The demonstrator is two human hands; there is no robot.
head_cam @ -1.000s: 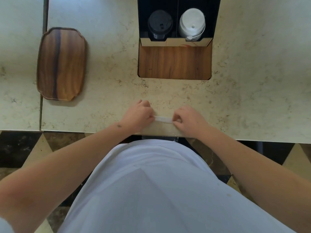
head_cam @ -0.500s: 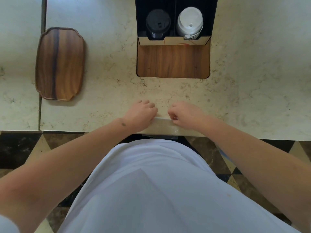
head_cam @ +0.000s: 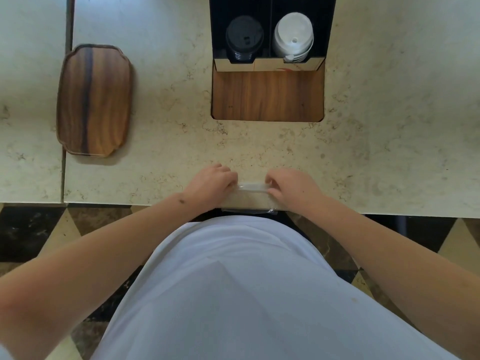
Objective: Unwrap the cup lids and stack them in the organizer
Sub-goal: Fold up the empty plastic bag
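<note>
My left hand (head_cam: 213,184) and my right hand (head_cam: 292,187) both pinch a clear plastic wrapper (head_cam: 250,187) flat against the counter's near edge, one hand at each end. The wrapper looks folded into a narrow strip, and part of it hangs below the edge. At the back stands a black organizer (head_cam: 270,11) with two slots. A stack of black lids (head_cam: 244,37) fills the left slot and a stack of white lids (head_cam: 293,35) the right one.
A wooden tray (head_cam: 94,100) lies on the beige stone counter (head_cam: 389,126) at the left. A wood-look panel (head_cam: 267,96) sits in front of the organizer. A seam runs down the counter left of the tray.
My hands drew close together half a second ago and are now apart again, with the wrapper strip stretched between them.
</note>
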